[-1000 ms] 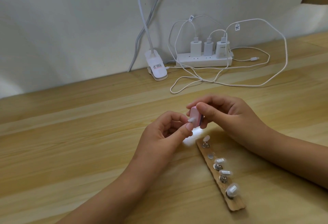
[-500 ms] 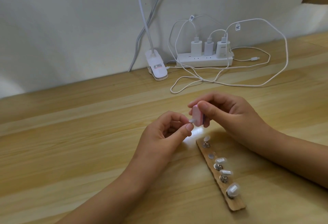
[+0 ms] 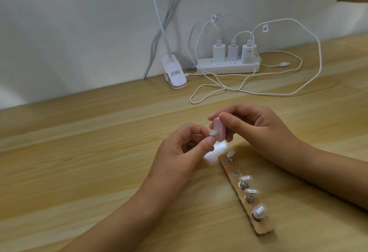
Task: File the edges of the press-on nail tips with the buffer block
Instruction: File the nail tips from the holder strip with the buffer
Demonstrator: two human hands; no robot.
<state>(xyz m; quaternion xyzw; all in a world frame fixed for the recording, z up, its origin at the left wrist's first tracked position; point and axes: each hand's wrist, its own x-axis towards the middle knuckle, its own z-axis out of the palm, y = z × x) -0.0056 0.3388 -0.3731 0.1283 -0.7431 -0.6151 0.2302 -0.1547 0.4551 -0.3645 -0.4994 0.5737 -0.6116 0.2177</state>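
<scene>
My left hand (image 3: 180, 155) pinches a small white press-on nail tip (image 3: 74, 133) between thumb and fingers. My right hand (image 3: 256, 127) grips a pink buffer block (image 3: 79, 130) upright between thumb and fingers, its face touching the tip. Both hover just above the wooden table. Below them lies a wooden holder strip (image 3: 262, 228) carrying several more clear nail tips (image 3: 258, 210) on metal studs; one stud spot (image 3: 235, 173) near its far end is bare.
At the back against the wall stand a white power strip (image 3: 227, 68) with three chargers, loose white cables (image 3: 278, 92) looping over the table, and a white lamp clamp (image 3: 175, 74). The wooden tabletop (image 3: 69, 162) spreads around the hands.
My right hand has shifted the buffer block slightly against the nail tip, a small stroke up and back. My left hand stays nearly still.
</scene>
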